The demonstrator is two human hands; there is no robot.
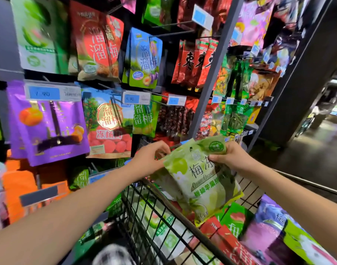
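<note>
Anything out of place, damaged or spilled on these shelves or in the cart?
Nothing spilled or torn. One oddity: the grey label holder at lower left shows no price, unlike the blue price tag above. The green pouch hangs tilted between left hand and right hand, over the cart.

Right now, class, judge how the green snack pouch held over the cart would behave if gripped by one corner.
The green pouch is probably floppy: its film creases and bows between the left hand and right hand. It likely sags bottom-heavy, since the lower part bulges above the cart. Its glossy surface may be slippery, so pinch the top seal.
</note>
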